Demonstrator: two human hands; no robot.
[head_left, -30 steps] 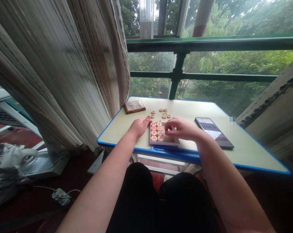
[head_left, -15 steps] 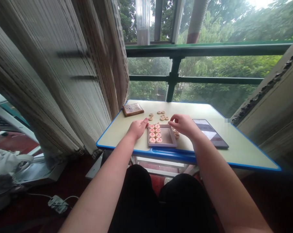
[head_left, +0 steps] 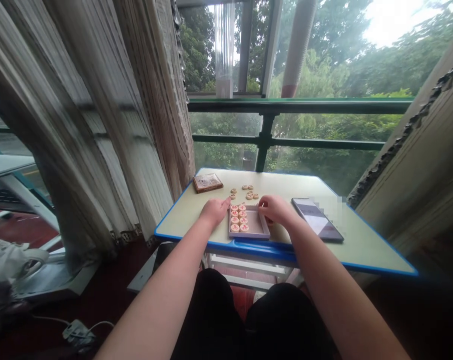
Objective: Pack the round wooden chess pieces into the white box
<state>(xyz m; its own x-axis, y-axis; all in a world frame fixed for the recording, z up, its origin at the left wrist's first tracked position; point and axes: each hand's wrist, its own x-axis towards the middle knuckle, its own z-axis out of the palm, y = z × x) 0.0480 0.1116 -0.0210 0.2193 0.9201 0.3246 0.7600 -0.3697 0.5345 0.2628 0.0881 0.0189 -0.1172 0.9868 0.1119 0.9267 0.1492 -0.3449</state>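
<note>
Window-side counter [head_left: 361,240]: tray [head_left: 255,228] half filled; loose pieces [head_left: 249,193] remaining beyond left fingers [head_left: 223,204], flat and empty; right fingers [head_left: 265,202] curled, grip unclear.

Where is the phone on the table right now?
In the head view, the phone lies flat on the table, right of the right hand and the tray.

- One shallow tray [head_left: 258,229] is lying flat on one table [head_left: 361,240].
- Eight round chess pieces [head_left: 239,217] are sitting inside the tray, in two columns of four along its left side.
- About seven loose pieces [head_left: 250,195] are lying just beyond the tray; they are too small for a sure count.
- One brown lid [head_left: 207,182] is lying beyond the tray, to its left.
- One phone [head_left: 316,220] is lying right of the tray.
- Two hands are flanking the tray: left hand [head_left: 213,212], right hand [head_left: 277,209].
</note>
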